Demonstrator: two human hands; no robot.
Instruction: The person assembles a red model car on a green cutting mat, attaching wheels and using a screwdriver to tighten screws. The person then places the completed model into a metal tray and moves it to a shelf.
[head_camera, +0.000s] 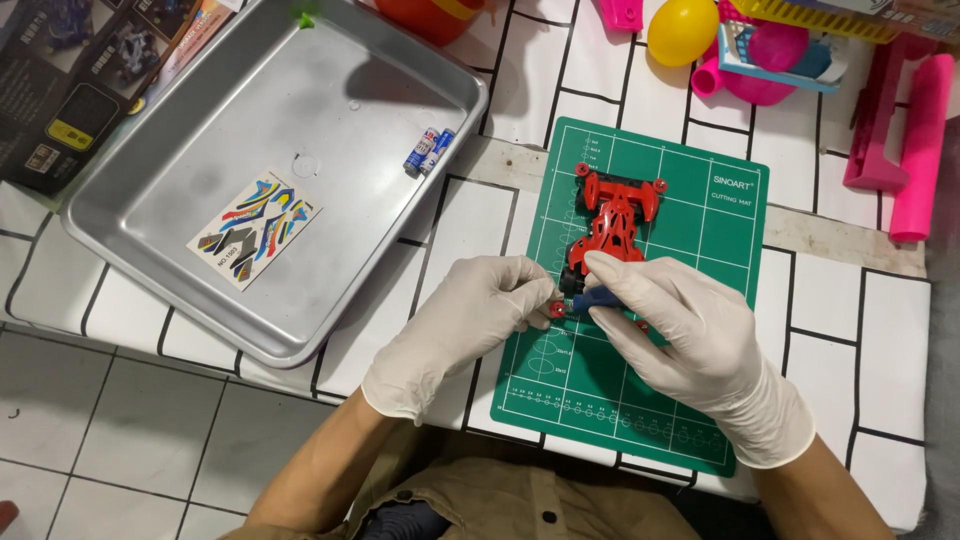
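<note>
A red toy race car (612, 218) with black wheels lies on a green cutting mat (720, 220). My left hand (470, 325), in a white glove, pinches a small red roller (556, 309) at the car's near end. My right hand (690, 340), also gloved, holds a small blue-handled tool (592, 297) against that same end, with its fingers over the car's rear.
A metal tray (200, 160) on the left holds a colourful sticker sheet (254, 227) and two small batteries (428, 151). Pink and yellow plastic toys (760, 50) crowd the far edge. A dark box (70, 80) sits at the far left. Below the table's near edge is tiled floor.
</note>
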